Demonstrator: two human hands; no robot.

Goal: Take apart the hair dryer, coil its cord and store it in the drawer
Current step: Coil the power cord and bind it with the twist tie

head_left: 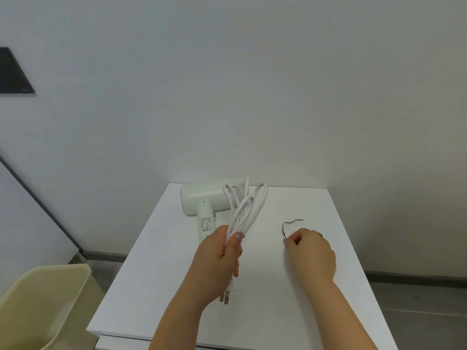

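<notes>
- left hand [222, 251]: fingers [233, 248] curled tight round the coiled white cord [249, 208]
- right hand [312, 251] pinches a thin black tie [288, 224] lying on the table [316, 324]
- hair dryer [202, 200] lies by the table's far left corner

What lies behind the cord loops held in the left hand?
The hair dryer, lying on the table. The cord covers its barrel's right end, so that part cannot be seen.
</notes>
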